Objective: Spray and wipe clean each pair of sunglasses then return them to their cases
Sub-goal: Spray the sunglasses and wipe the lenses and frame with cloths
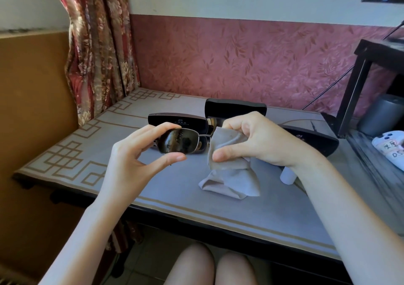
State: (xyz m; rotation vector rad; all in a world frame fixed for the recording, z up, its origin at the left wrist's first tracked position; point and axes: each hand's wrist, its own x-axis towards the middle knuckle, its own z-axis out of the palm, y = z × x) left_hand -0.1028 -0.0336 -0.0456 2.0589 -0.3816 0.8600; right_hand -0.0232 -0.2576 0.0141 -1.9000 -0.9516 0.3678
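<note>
The dark case lid (178, 121) bears a pale logo over a line of print — too small to read. Far right, a white object (391, 147) has handwritten letters, seemingly "DS".

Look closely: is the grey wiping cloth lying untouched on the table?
No, the right hand grips the grey wiping cloth beside the dark metal-framed sunglasses.
</note>
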